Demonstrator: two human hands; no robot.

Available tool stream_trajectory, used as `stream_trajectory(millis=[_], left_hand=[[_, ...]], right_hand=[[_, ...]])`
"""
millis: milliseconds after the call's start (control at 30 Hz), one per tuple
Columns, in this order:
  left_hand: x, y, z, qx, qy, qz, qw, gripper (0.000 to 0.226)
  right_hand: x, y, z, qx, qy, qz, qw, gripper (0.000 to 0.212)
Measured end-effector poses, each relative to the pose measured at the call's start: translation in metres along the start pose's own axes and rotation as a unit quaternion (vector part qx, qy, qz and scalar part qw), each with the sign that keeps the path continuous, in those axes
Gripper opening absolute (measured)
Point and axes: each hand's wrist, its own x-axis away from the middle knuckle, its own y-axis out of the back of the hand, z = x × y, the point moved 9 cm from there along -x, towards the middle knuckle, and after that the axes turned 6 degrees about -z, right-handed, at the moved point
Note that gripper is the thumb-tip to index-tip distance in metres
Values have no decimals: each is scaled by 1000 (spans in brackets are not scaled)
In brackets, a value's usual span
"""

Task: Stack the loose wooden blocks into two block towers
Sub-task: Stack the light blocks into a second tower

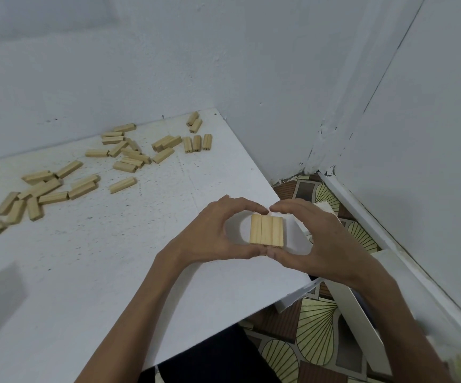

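Head view, looking down and starting at the far left of the white table (85, 272): finding a left heap of blocks (44, 189) lying flat and criss-crossed, touching and overlapping here and there, and running out past the picture's left edge. Moving right, passing a single block (122, 184) lying alone on the tabletop, well apart from both hands. Behind it, meeting a middle heap of blocks (129, 157) piled loosely near the wall (223, 64). Further right, toward the table's far corner, noting a trio of blocks (197, 143) lying side by side with dark marks on their near ends (too small for reading), and a pair of blocks (194, 122) just behind them. Coming forward to the left hand (210, 233), curving its fingers over the far end and laying its thumb along the near end of a row of three blocks (266, 230). Seeing that row sitting near the table's right edge, long sides touching, and not managing to tell from above about any layers beneath. Meeting the right hand (323, 244) mirroring the left, both cupping the row closely between them, fingertips nearly meeting beyond the far ends, thumb tips meeting at the near ends. Ending at the right on a patterned floor (315, 327) and white boards (353, 308) lying on it.
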Motion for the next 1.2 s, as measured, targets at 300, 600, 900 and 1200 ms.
stream_trajectory(millis=[300, 600, 900, 1200], left_hand=[[18, 20, 3, -20, 32, 32, 999, 79], [60, 73, 17, -102, 88, -22, 991, 76], [132, 186, 67, -288, 234, -249, 895, 26], [170, 242, 140, -292, 325, -339, 833, 42]], right_hand=[[2, 14, 9, 34, -1, -12, 999, 84], [-22, 4, 64, 122, 62, -3, 991, 67], [-90, -75, 139, 130, 60, 48, 988, 32], [-178, -197, 169, 172, 103, 109, 974, 32]])
